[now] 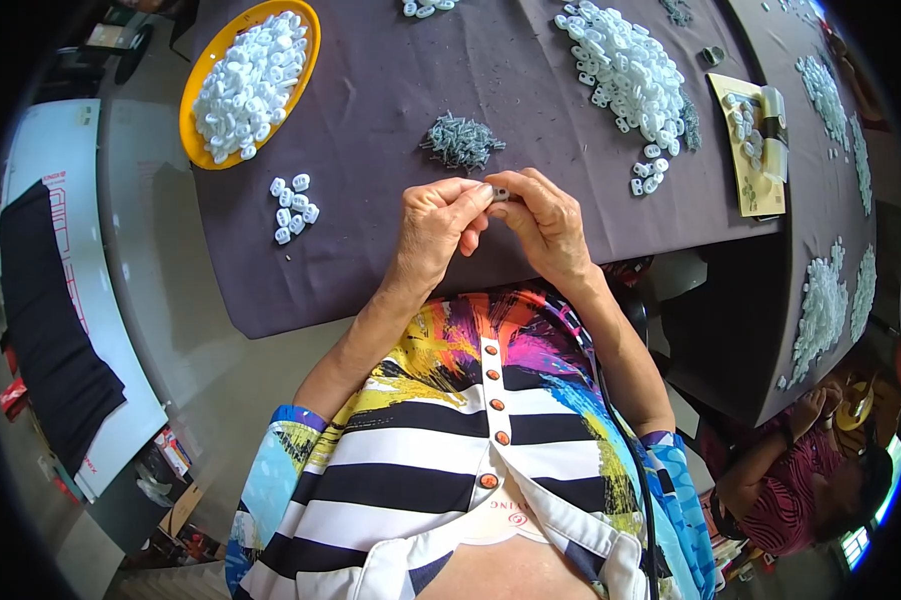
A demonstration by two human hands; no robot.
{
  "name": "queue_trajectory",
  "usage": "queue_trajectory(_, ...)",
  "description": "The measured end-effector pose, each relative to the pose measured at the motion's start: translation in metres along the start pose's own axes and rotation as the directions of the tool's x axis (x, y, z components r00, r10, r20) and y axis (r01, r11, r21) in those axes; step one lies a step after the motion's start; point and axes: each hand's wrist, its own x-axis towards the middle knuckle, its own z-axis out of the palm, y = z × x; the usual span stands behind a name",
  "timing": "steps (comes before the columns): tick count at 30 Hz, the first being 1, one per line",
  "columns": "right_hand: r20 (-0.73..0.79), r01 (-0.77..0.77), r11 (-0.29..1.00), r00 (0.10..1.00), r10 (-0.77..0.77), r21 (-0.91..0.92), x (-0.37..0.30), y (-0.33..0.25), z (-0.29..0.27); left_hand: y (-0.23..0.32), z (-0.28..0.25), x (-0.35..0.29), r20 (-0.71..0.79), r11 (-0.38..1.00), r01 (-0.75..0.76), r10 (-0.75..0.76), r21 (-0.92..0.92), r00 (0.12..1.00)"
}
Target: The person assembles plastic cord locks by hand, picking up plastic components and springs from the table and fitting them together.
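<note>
My left hand (435, 225) and my right hand (545, 225) meet over the near edge of a table with a dark purple cloth (370, 120). Together their fingertips pinch one small white and grey plastic piece (498, 193). Just beyond the hands lies a little heap of small grey metal parts (460, 140). A small cluster of white plastic pieces (292, 208) sits on the cloth to the left of my left hand.
A yellow tray (192, 100) heaped with white pieces stands at the far left. A big pile of white pieces (625, 70) lies at the far right, beside a yellow card (745, 190). Another person (800, 470) sits at the lower right by a second dark table with more piles.
</note>
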Motion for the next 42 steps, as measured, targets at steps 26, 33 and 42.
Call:
queue_trajectory(26,-0.025,-0.003,0.998,1.000,0.005,0.068,-0.006,0.014,0.007,-0.021,-0.008,-0.002,-0.019,0.988,0.118,-0.121,-0.100,0.993)
queue_trajectory(33,-0.077,-0.118,0.988,0.989,0.126,0.099,-0.001,0.015,-0.004,-0.009,0.004,0.011,0.088,0.996,0.053,-0.047,-0.070,0.995)
queue_trajectory(42,-0.074,-0.120,0.987,0.989,0.128,0.106,-0.003,0.018,0.002,-0.009,0.006,0.008,0.008,0.999,0.005,-0.004,-0.035,1.000)
